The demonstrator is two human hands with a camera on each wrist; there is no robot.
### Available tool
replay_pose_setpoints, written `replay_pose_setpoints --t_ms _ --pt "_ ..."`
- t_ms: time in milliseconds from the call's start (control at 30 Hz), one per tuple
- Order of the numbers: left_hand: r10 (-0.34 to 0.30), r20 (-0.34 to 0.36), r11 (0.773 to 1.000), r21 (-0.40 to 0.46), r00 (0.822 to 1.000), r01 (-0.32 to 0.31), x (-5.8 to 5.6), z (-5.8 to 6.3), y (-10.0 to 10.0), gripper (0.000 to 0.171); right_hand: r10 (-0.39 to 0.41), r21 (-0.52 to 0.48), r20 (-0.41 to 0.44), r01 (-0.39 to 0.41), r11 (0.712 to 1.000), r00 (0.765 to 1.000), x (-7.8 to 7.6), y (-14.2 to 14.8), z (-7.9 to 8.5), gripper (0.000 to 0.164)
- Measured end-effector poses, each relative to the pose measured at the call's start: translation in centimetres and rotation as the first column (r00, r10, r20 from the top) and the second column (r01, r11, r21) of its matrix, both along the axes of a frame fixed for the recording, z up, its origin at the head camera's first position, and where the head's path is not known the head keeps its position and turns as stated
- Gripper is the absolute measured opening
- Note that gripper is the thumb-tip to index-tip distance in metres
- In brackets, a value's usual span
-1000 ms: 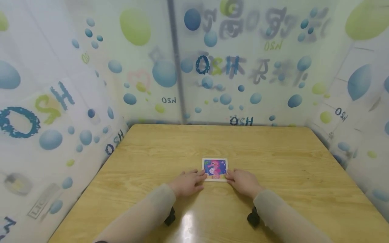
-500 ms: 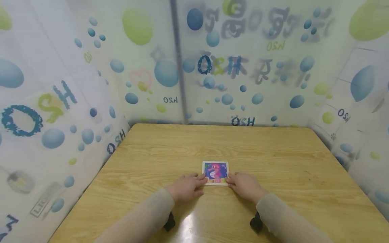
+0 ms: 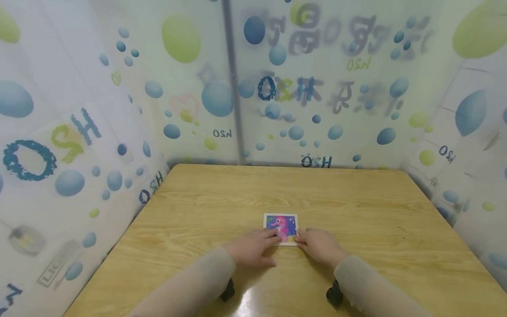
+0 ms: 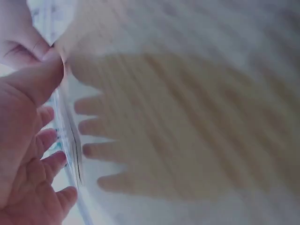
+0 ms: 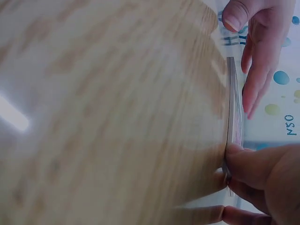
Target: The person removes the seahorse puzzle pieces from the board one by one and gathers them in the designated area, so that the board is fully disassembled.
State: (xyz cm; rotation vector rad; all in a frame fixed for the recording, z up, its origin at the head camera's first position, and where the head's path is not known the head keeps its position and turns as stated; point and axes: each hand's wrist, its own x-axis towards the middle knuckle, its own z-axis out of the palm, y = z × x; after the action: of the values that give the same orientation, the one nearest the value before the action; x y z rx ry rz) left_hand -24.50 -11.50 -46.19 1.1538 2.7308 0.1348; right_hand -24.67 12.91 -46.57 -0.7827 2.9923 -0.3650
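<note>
A small square seahorse picture card (image 3: 291, 223) with a white border lies flat on the wooden table. Seen edge-on in the right wrist view, the card (image 5: 231, 103) looks fairly thick. My left hand (image 3: 253, 248) reaches over its lower left part, fingers extended and thumb apart from it. In the right wrist view, the left hand's fingers (image 5: 255, 79) appear slightly above the card's face. My right hand (image 3: 318, 246) pinches the lower right corner, its thumb (image 5: 236, 157) at the near edge. The left fingers hide part of the seahorse.
The light wooden table (image 3: 356, 198) reaches back to a patterned curtain (image 3: 336, 66), which also hangs on both sides. A dark wrist camera mount (image 3: 227, 290) sits under the left wrist, another mount (image 3: 334, 294) under the right. Light glares on the near tabletop.
The left hand has shifted right from the card's left edge, so its fingers now extend over the picture. The card sits slightly nearer; the right hand stays at its corner.
</note>
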Motion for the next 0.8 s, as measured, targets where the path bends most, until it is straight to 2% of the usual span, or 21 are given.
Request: replay_pose_setpoints --t_ms 100,300,433,533,633,733,800 --pt "-0.01 0.011 1.0 -0.025 1.0 0.011 -0.2 0.0 0.7 0.078 0.006 -0.008 -0.005 -0.006 1.0 1.0 -0.1 -0.1 -0.1 0.028" --pt "0.042 0.046 0.997 -0.068 0.998 -0.039 -0.5 0.6 1.5 0.078 0.033 0.005 -0.026 -0.033 0.999 0.999 -0.3 -0.3 0.0 0.028" --pt "0.05 0.08 0.997 -0.06 0.996 -0.045 -0.4 0.7 1.6 0.078 0.048 0.0 0.021 -0.048 0.999 0.999 -0.7 -0.5 0.8 0.021" --pt "0.046 0.093 0.998 -0.052 0.995 -0.041 -0.4 0.7 1.6 0.079 0.004 -0.051 0.1 0.002 0.999 0.995 -2.0 -1.3 2.0 0.014" --pt "0.043 0.095 0.998 -0.051 0.995 -0.038 -0.4 0.7 1.6 0.079 -0.059 -0.142 0.18 0.085 0.986 0.982 -4.0 -2.5 2.7 0.012" --pt "0.041 0.093 0.998 -0.049 0.995 -0.036 -0.4 0.6 1.6 0.078 -0.087 -0.231 0.244 0.145 0.962 0.966 -5.9 -3.9 2.6 0.016" --pt "0.039 0.091 0.998 -0.048 0.995 -0.035 -0.4 0.4 1.6 0.078 -0.08 -0.253 0.249 0.145 0.957 0.965 -7.0 -4.8 2.2 0.017"
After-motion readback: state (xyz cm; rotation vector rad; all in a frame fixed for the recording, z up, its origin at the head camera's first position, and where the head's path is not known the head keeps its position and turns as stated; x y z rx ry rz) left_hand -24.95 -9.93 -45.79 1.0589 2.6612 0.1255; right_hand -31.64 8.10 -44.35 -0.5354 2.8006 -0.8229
